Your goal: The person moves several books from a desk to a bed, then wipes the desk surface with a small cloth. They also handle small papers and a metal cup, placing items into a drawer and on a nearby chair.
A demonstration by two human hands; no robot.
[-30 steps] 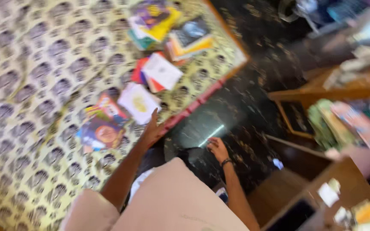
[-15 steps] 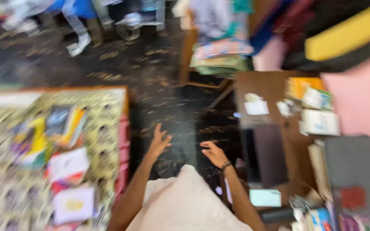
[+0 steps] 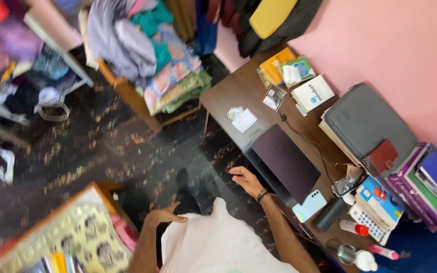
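Beside the dark wooden bench (image 3: 228, 96) along the pink wall, the person stands on the dark speckled floor (image 3: 127, 146), and both hands are empty. The right hand (image 3: 246, 180) hangs in the air just beside the front edge of the bench, near the closed dark laptop (image 3: 285, 163); its grip is loosely open, the fingers half curled, and it holds nothing. The left hand (image 3: 162, 216) is close to the body, near the hip, with the fingers bent in a loose curl, and it also has hold of nothing.

The things nearest to the right hand all lie on the bench and are untouched: the laptop, a light blue phone (image 3: 309, 206) just beside its near corner, a dark cylinder (image 3: 330, 215) next to the phone, and small white papers (image 3: 243, 119) further along. A grey case (image 3: 367, 121) with a brown wallet (image 3: 382, 156) on it, and a stack of books (image 3: 426, 187), stand against the wall.

At the lower left, the corner of a bed with a patterned yellow cover (image 3: 84, 235) shows, with some books (image 3: 59, 263) on it, well apart from both hands.

As I judge it, no handling is under way at this moment: nothing is lifted, and any picking up from the bench is not yet begun.
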